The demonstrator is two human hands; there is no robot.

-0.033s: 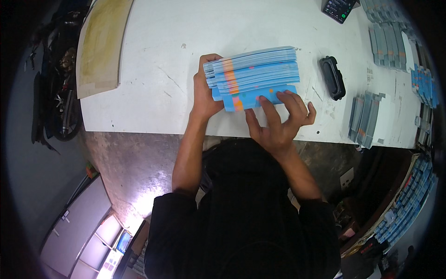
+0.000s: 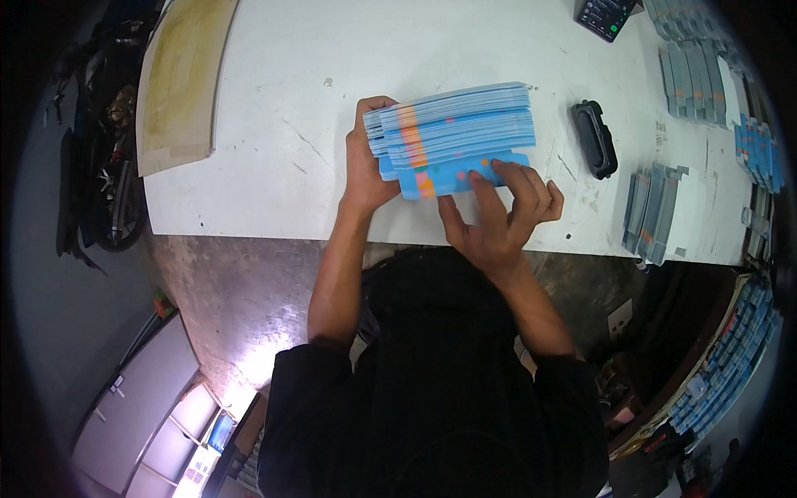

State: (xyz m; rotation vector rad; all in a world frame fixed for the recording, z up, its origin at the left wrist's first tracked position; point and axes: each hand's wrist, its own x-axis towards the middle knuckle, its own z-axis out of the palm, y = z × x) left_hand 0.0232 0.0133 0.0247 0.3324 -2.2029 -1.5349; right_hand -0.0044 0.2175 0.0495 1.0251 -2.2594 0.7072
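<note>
A thick stack of flat, folded light-blue cartons (image 2: pixel 465 124) shows its layered edges, crossed by an orange stripe near the left end. My left hand (image 2: pixel 365 158) is closed around that left end, its fingers partly hidden behind the stack. At the near side, one blue carton face (image 2: pixel 448 177) with coloured dots lies exposed. On this face rest the fingertips of my right hand (image 2: pixel 502 212), spread apart and bent. Its thumb is at the carton's near edge; whether it reaches underneath I cannot tell.
Right of the stack lies a black oblong case (image 2: pixel 594 139) on the white table (image 2: pixel 274 108). Grey bundled cartons (image 2: pixel 652 212) stand along the right side. A phone (image 2: pixel 608 17) is at the far right, and a yellowed board (image 2: pixel 184 79) lies at the left.
The fingertips of my right hand have shifted slightly to the right over the exposed carton face. My left hand and the stack hold still.
</note>
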